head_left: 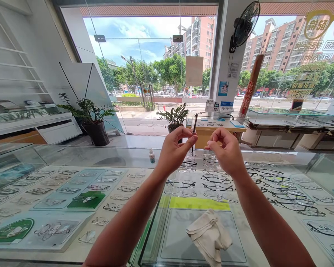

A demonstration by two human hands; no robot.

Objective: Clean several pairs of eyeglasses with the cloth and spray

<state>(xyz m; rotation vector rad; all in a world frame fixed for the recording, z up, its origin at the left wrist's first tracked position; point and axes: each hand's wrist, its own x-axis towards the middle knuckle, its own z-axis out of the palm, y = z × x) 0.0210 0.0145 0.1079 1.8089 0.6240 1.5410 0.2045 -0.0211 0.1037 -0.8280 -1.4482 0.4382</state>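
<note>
My left hand (pixel 181 145) is raised over the glass counter, thumb and fingers pinched on a pair of dark-framed glasses (pixel 195 124). The glasses are upright and seen nearly edge-on, so their lenses do not show clearly. To their right, apart from them, my right hand (pixel 225 148) is closed with thumb and fingertips together; whatever is in that pinch is too small or hidden to make out. Below and between my forearms, a crumpled beige cleaning cloth (pixel 208 237) with a zigzag edge lies on the counter.
Several rows of glasses (pixel 215 178) lie under the glass counter top (pixel 80 152). A small white bottle (pixel 151 155) stands on the counter left of my hands. Farther off are potted plants (pixel 96 122), another display case (pixel 217 129), a wall fan (pixel 243 27) and large windows.
</note>
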